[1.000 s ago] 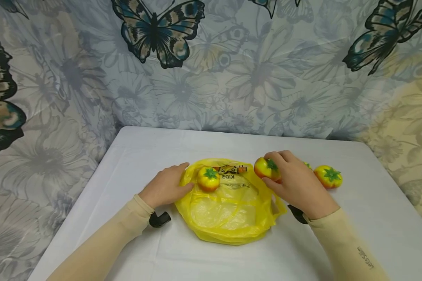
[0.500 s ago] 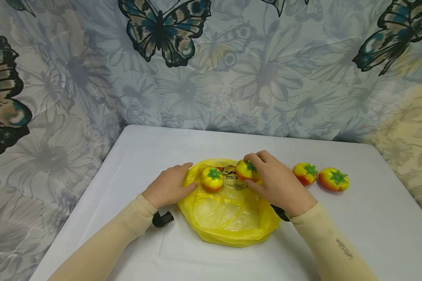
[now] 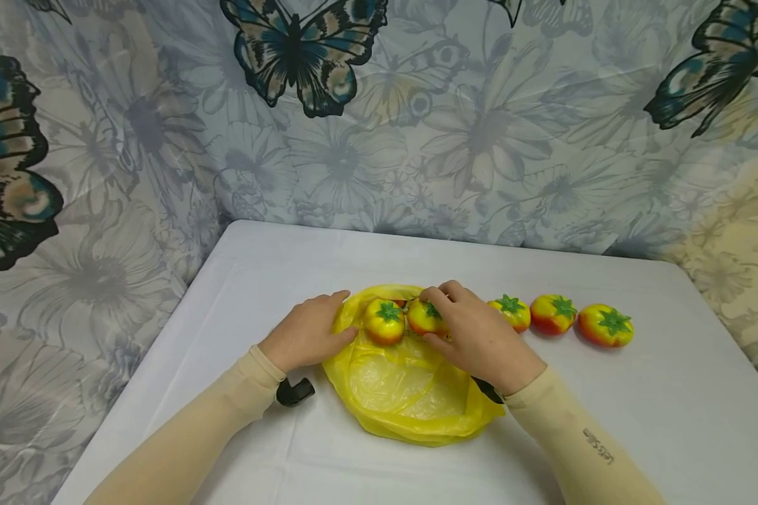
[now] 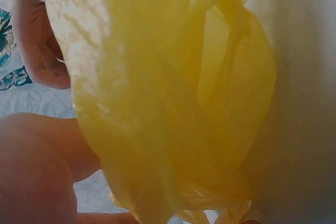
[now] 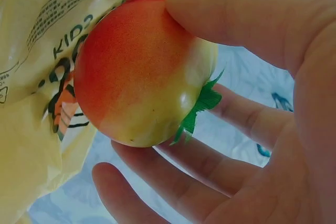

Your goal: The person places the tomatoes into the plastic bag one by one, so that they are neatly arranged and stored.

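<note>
A yellow plastic bag point(image 3: 410, 414) lies on the table with its mouth spread open toward me. My left hand point(image 3: 309, 333) holds its left rim, thumb over the edge. Just inside the bag, by that thumb, sits a red-and-yellow toy tomato point(image 3: 384, 322) with a green star-shaped top. My right hand point(image 3: 480, 337) grips a second toy tomato point(image 5: 142, 72) between thumb and fingers, beside the first one at the back of the bag's opening. In the left wrist view the bag's side point(image 4: 157, 103) covers most of the picture and hides what is inside.
To the right of my right hand, three more toy tomatoes stand in a row: a near one point(image 3: 512, 313), a middle one point(image 3: 552, 314) and an outer one point(image 3: 605, 325). A white cloth point(image 3: 278, 259) covers the table. Behind hangs a butterfly-print fabric point(image 3: 417, 175).
My right hand has moved left, bringing its toy tomato from the bag's right rim to beside the one inside. The three toy tomatoes on the right have come into fuller view. My left hand stays put.
</note>
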Action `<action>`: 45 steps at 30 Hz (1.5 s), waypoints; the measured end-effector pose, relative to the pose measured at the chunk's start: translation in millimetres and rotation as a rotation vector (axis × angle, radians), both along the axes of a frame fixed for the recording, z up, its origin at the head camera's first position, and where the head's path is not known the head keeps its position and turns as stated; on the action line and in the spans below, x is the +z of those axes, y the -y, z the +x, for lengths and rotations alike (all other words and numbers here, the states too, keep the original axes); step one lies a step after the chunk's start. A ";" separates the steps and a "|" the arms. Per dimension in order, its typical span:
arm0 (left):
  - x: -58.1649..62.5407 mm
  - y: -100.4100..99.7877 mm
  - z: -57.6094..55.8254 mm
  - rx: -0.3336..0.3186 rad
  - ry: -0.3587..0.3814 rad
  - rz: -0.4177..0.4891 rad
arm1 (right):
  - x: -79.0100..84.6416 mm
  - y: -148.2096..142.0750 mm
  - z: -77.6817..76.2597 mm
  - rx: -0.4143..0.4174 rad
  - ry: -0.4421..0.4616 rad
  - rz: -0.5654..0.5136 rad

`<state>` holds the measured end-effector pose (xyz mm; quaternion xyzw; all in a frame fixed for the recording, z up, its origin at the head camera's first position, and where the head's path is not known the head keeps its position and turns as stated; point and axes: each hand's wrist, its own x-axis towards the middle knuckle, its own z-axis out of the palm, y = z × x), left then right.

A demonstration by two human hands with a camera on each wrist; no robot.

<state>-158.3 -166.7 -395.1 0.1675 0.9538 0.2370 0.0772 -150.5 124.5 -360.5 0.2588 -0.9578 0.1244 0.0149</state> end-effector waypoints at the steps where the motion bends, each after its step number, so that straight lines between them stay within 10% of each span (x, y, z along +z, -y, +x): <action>1: 0.0 -0.2 -0.3 0.000 0.001 -0.003 | -1.0 0.4 0.1 0.003 -0.003 0.004; 45: 0.6 -1.6 -0.6 0.010 0.015 -0.014 | -18.9 1.8 -5.1 0.031 0.023 0.057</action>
